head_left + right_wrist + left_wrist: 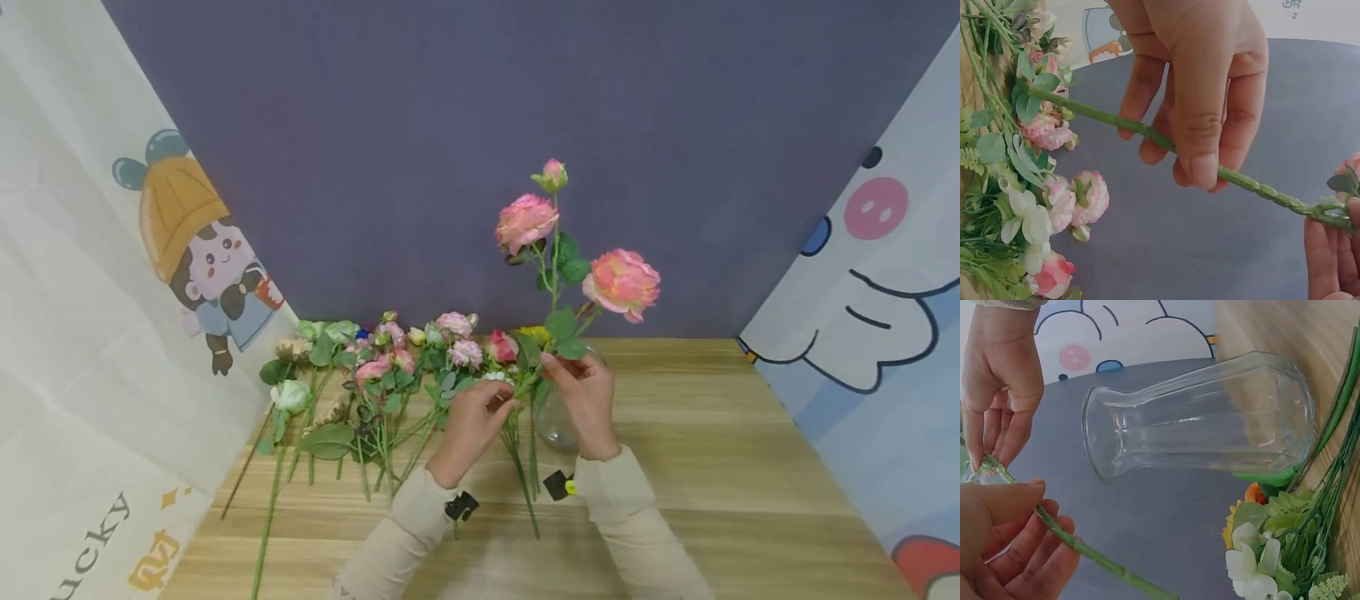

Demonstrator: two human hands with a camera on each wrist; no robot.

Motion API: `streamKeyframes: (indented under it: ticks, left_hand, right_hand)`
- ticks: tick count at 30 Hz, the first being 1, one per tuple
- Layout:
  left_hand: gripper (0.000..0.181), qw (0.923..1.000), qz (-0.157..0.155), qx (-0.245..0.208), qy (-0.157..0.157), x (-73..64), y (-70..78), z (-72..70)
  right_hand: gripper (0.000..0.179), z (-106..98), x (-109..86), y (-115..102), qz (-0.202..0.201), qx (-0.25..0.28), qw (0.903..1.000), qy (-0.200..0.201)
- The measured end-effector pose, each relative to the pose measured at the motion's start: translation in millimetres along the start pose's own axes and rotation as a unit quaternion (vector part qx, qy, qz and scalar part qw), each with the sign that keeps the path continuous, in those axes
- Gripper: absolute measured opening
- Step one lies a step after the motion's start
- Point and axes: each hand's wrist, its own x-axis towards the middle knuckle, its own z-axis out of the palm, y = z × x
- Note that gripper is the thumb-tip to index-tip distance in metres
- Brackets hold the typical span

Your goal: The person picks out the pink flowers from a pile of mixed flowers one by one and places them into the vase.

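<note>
A long pink rose stem point(555, 258) with two full blooms and a bud rises upright, tilted a little to the right. Low on its green stalk point(1104, 560), my left hand point(472, 425) pinches between thumb and fingers. Higher up, just under the leaves, my right hand point(588, 404) grips the same stalk. The right wrist view shows the left hand point(1210, 81) large and the right hand point(1335, 262) cut off by the edge. A clear glass vase point(1179, 425) stands upright behind my right hand, partly hidden by it in the head view.
Many cut flowers lie on the wooden table point(712, 467), to the left: pink blooms point(465, 353), a pale green one point(291, 396) and leafy stems. White flowers point(1257, 565) and a yellow one lie near the vase. A dark panel point(390, 167) stands behind, with printed curtains at both sides.
</note>
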Motion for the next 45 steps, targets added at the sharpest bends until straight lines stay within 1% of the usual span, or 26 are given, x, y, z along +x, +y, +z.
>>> streamKeyframes:
  ticks: [2, 6, 9, 11, 13, 17, 18, 21, 26, 30, 34, 37, 42, 45]
  left_hand:
    - [0.013, 0.9999, 0.003, -0.011, -0.001, -0.4, -1.4, -0.2]
    - [0.015, 0.9994, -0.007, -0.030, -0.013, -1.3, -4.9, -1.7]
    - [0.017, 0.9989, -0.027, -0.030, -0.023, -2.3, -7.0, -5.0]
    - [0.019, 0.9988, -0.034, -0.023, -0.025, -2.5, -8.8, -8.1]
    - [0.019, 0.9993, -0.031, -0.009, -0.017, -2.0, -11.1, -10.9]
    - [0.019, 0.9997, -0.021, 0.009, 0.002, -1.1, -17.7, -15.7]
    - [0.019, 0.9996, -0.022, 0.016, 0.004, -1.3, -19.6, -16.9]
    - [0.019, 0.9990, -0.037, 0.024, -0.002, -2.9, -25.2, -21.4]
    - [0.019, 0.9971, -0.063, 0.038, -0.019, -6.2, -36.0, -28.5]
    - [0.020, 0.9952, -0.089, 0.031, -0.026, -8.1, -42.4, -34.8]
    - [0.021, 0.9938, -0.105, 0.029, -0.024, -10.1, -46.7, -40.3]
    - [0.022, 0.9933, -0.108, 0.037, -0.016, -12.3, -49.5, -44.1]
    - [0.024, 0.9919, -0.124, 0.029, -0.003, -15.8, -52.5, -51.7]
    - [0.022, 0.9915, -0.126, 0.032, 0.001, -17.3, -55.3, -55.3]
  right_hand:
    - [0.024, -1.1, 1.0, -0.7, -0.002, -0.002, 1.0000, 0.002]
    - [0.024, -4.2, 3.0, -3.3, 0.000, -0.007, 1.0000, 0.006]
    - [0.023, -7.3, 3.9, -5.8, 0.010, -0.010, 0.9998, 0.016]
    - [0.023, -9.1, 4.4, -10.0, 0.019, -0.013, 0.9994, 0.025]
    - [0.023, -12.3, 6.3, -11.2, 0.023, -0.015, 0.9991, 0.032]
    - [0.025, -19.0, 12.8, -11.3, 0.017, -0.001, 0.9991, 0.038]
    - [0.024, -20.0, 14.0, -12.2, 0.015, 0.003, 0.9991, 0.040]
    - [0.020, -22.8, 17.7, -14.8, 0.011, 0.020, 0.9986, 0.048]
    - [0.008, -27.7, 23.6, -19.0, 0.007, 0.050, 0.9969, 0.061]
    - [0.008, -32.1, 28.2, -22.3, 0.002, 0.061, 0.9959, 0.067]
    - [0.007, -38.0, 32.6, -24.5, 0.001, 0.054, 0.9958, 0.074]
    - [0.008, -42.1, 35.6, -26.3, -0.002, 0.052, 0.9954, 0.080]
    - [0.008, -48.4, 41.6, -30.4, -0.022, 0.067, 0.9939, 0.085]
    - [0.006, -53.3, 46.4, -33.0, -0.034, 0.082, 0.9924, 0.085]
